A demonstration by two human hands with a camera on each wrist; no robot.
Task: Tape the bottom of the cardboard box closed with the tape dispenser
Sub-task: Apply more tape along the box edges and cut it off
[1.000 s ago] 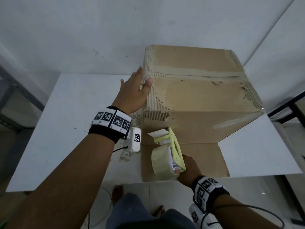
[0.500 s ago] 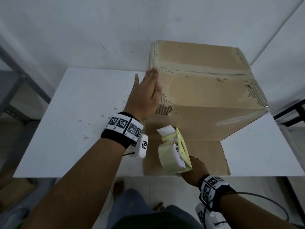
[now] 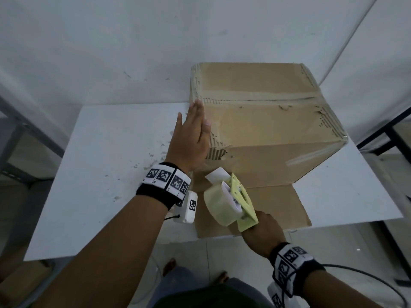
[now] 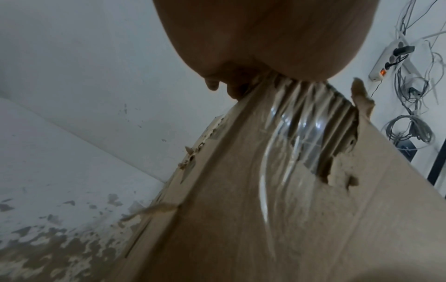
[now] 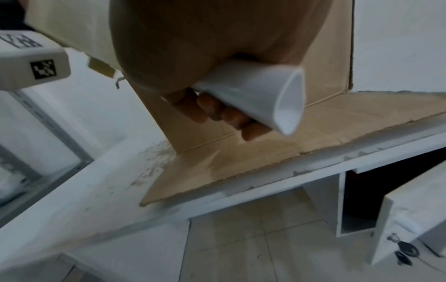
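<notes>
A worn cardboard box stands upside down on the white table, its bottom flaps facing up with old tape along the seam. My left hand lies flat with straight fingers against the box's left upper edge. My right hand grips the white handle of the yellow-green tape dispenser, held in front of the box's near side with a paper tab at the tape end. One box flap lies flat on the table toward me.
The table's near edge runs just below the flat flap. Dark metal frames stand at both sides. A power strip and cables hang on the wall to the right. Cardboard scraps dot the table left of the box.
My left hand slid along the box's left edge away from me and straightened flat. The dispenser in my right hand stayed in front of the box, barely shifting.
</notes>
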